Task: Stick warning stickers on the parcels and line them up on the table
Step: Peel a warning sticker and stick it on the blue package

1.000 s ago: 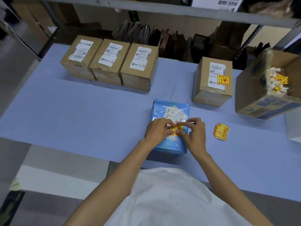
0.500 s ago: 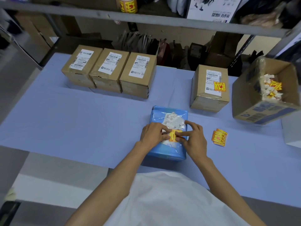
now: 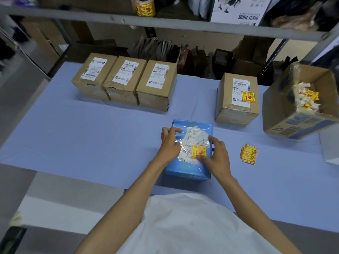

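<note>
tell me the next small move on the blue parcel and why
Probably rub the right hand's thumb across the warning sticker to seal it. The sticker lies on the blue parcel's crinkled clear wrap, with the thumb touching only its lower edge, while the left hand rests on the parcel and steadies it.

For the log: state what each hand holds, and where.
Nothing is gripped: the left hand rests on the parcel, top left; the right hand presses its thumb on the sticker, at its lower edge.
</note>
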